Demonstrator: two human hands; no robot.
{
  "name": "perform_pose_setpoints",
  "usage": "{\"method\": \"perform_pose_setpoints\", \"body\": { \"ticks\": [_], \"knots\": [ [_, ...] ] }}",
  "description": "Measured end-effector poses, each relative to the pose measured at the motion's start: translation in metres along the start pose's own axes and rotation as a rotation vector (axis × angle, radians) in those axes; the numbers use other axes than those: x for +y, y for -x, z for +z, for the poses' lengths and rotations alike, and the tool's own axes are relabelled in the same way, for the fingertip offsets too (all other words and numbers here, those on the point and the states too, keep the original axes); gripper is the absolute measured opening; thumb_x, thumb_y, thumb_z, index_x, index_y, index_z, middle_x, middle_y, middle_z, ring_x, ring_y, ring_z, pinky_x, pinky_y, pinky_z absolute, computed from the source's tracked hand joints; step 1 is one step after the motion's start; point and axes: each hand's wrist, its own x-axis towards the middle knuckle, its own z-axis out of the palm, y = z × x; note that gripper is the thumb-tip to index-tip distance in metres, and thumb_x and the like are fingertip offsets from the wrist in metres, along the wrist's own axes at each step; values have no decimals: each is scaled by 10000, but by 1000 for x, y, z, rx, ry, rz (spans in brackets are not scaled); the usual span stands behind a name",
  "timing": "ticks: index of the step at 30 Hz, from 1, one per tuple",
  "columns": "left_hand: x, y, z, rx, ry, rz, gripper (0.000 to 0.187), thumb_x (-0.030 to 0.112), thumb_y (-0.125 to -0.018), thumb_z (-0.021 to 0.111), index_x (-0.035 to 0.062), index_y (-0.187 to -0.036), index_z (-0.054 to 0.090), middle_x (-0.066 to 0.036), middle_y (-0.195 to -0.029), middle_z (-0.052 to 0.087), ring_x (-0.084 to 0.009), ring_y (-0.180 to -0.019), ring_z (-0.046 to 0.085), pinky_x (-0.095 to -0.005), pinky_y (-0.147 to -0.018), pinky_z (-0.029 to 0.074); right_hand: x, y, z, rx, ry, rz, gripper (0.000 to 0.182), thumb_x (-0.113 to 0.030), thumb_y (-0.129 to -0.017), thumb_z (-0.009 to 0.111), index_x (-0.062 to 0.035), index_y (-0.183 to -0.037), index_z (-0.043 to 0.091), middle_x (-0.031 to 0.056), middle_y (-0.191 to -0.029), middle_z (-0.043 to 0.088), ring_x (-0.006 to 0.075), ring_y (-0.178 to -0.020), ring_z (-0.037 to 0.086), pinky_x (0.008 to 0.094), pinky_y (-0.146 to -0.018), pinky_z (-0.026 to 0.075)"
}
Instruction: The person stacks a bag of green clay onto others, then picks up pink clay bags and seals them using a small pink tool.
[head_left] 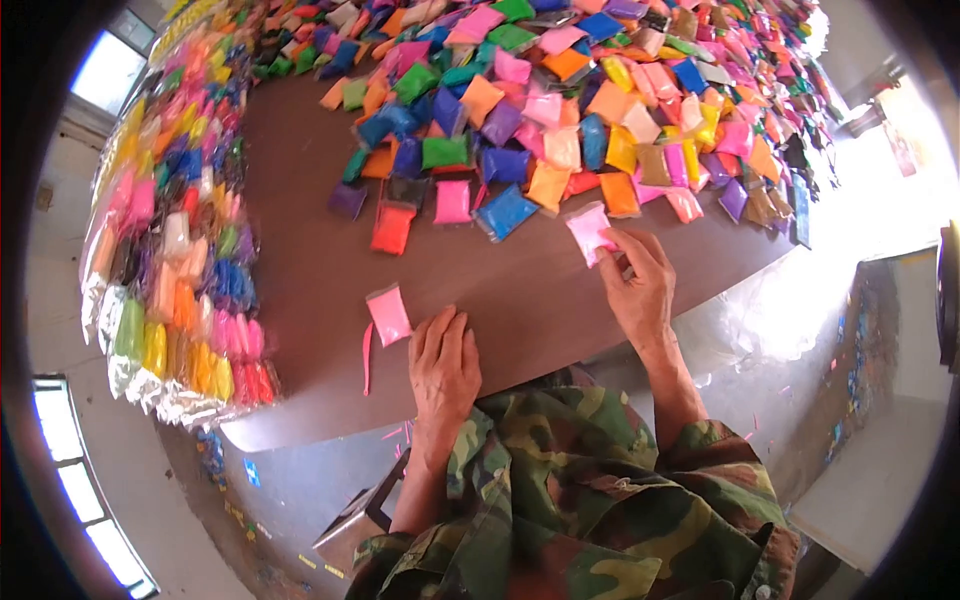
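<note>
My right hand [640,282] pinches a small light-pink packet [587,232] by its right edge, thumb against fingers, at the near side of the colourful pile. My left hand [443,362] rests palm down near the table's front edge, fingers extended side by side. Just left of its fingertips lies another pink packet [389,314], flat on the brown table [300,250]. A thin pink strip [367,358] lies beside that packet. Nearest to the right hand in the pile are an orange packet [619,194] and a blue one [506,213].
A big heap of small coloured packets [560,100] covers the far part of the table. Along the left side are stacked clear bags [180,270] filled with coloured packets. A brown box [362,515] stands on the floor below the table, where scraps lie scattered.
</note>
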Motion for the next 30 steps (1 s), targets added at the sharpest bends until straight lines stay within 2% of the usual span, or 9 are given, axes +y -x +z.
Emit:
{"method": "perform_pose_setpoints", "body": {
  "ticks": [4, 5, 8, 15, 20, 21, 25, 28, 30],
  "knots": [
    [-1, -1, -1, -20, 13, -3, 252, 33, -937, 721, -25, -1183, 727, -152, -1300, 691, -372, -1166, 644, -479, -1019, 526, 22, -17, -17, 103, 195, -5, 265, -93, -909, 791, -67, -1172, 768, 106, -1137, 726, 230, -784, 741, 356, -689, 597],
    [-1, -1, -1, -18, 13, 2, 250, 33, -936, 721, -25, -1179, 728, -153, -1301, 690, -372, -1164, 644, -479, -1019, 526, 21, -20, -19, 97, 301, 13, 265, -128, -916, 786, -76, -1176, 768, 108, -1130, 723, 255, -880, 751, 384, -746, 601],
    [-1, -2, -2, -21, 7, 4, 243, 34, -932, 723, -30, -1166, 730, -155, -1299, 689, -371, -1162, 645, -478, -1016, 527, 12, -36, -19, 136, 349, -69, 276, -143, -914, 784, -79, -1181, 766, 112, -1131, 720, 299, -972, 741, 415, -807, 594],
    [4, -6, -4, -5, 6, -7, 222, 14, -903, 735, -32, -1120, 740, -163, -1244, 713, -376, -1127, 669, -466, -993, 551, -12, -173, 1, 201, 350, -448, 219, -140, -930, 731, -71, -1134, 772, 107, -1087, 726, 333, -1047, 687, 447, -889, 551],
    [4, -7, -6, -5, 26, -9, 221, 24, -905, 736, -34, -1118, 738, -163, -1241, 709, -367, -1125, 668, -468, -992, 548, -2, -261, 43, 83, 513, -495, 430, -338, -896, 765, -55, -1220, 739, 106, -1226, 708, 331, -1210, 625, 484, -990, 515],
    [4, -8, -6, -3, 35, -13, 224, 16, -895, 738, -32, -1114, 738, -164, -1231, 713, -371, -1118, 673, -467, -989, 553, -6, -265, 52, 38, 584, -419, 535, -411, -858, 778, -53, -1251, 717, 107, -1314, 686, 333, -1287, 577, 519, -1044, 476],
    [2, -7, -5, -5, 24, -16, 218, 16, -894, 737, -30, -1107, 738, -165, -1221, 715, -377, -1114, 673, -473, -991, 551, -7, -277, 69, 55, 587, -350, 485, -380, -859, 767, -67, -1226, 718, 106, -1351, 667, 337, -1284, 581, 555, -1055, 446],
    [1, -8, -5, -6, 52, -20, 215, 19, -896, 737, -28, -1106, 738, -167, -1219, 715, -381, -1111, 672, -476, -989, 550, -4, -280, 73, 68, 610, -378, 488, -380, -862, 763, -76, -1241, 719, 102, -1329, 676, 341, -1283, 586, 546, -1044, 458],
    [1, -8, -6, 3, 73, -21, 213, 20, -900, 736, -27, -1108, 738, -168, -1218, 714, -382, -1108, 672, -478, -983, 551, 1, -276, 60, 148, 541, -483, 367, -315, -921, 720, -68, -1192, 739, 112, -1261, 700, 325, -1151, 668, 481, -952, 525]
  ]
}}
